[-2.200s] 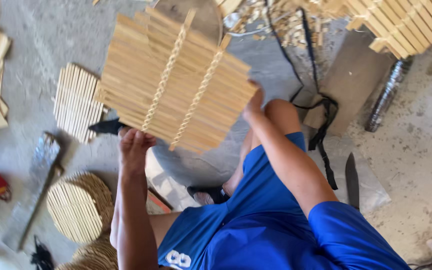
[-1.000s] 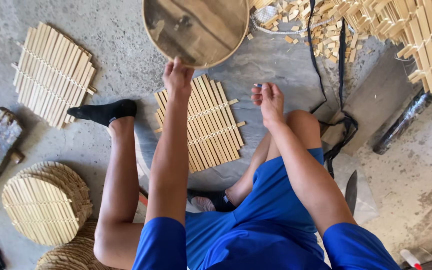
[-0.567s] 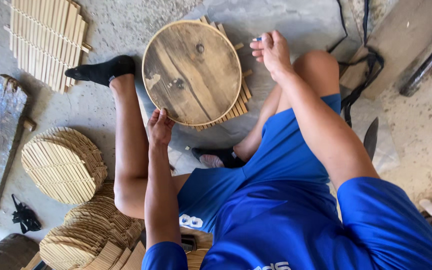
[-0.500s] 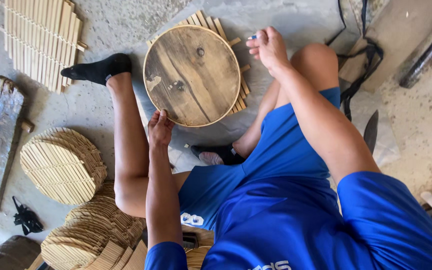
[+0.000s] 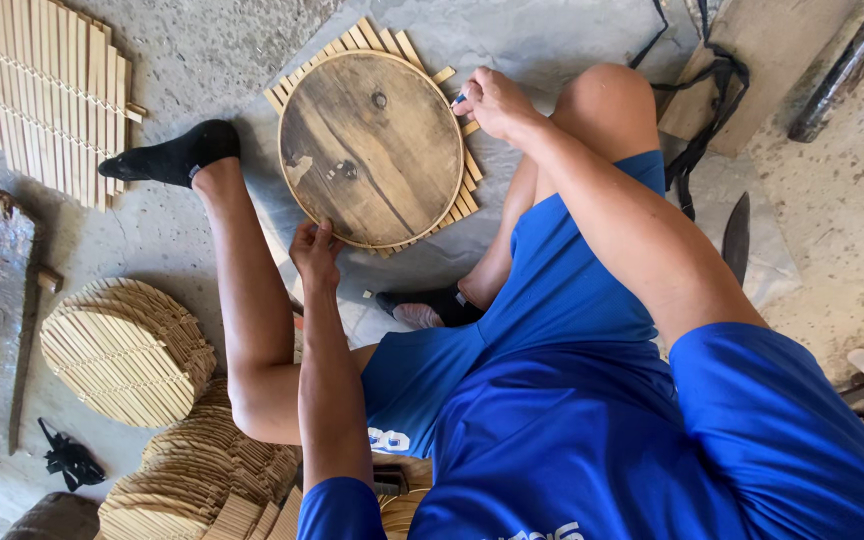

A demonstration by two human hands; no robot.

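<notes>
1. Left hand (image 5: 314, 252) is pressed, fingers spread narrow, on the near rim of the round wooden disc (image 5: 372, 150); nothing is gripped, and the disc appears to be steadied by the pressure.
2. Right hand (image 5: 492, 102) is closed on a small blue-tipped marker (image 5: 459, 100), whose tip is held at the disc's far right edge, as if the outline were being followed.
3. The disc is laid flat on a square slat mat (image 5: 467, 185), which rests on the concrete floor (image 5: 202, 50) between the person's legs; only the mat's corners and edges are seen past the rim.
4. Counted: one disc, one mat beneath it, one marker.
5. One further square mat (image 5: 47, 95) is noted at upper left, well apart.
6. Stacks of round-trimmed mats (image 5: 127, 350) are piled at lower left; three stacks are made out, and the pieces in each cannot be counted.
7. One dark blade (image 5: 737, 235) is seen lying on the floor to the right.
</notes>
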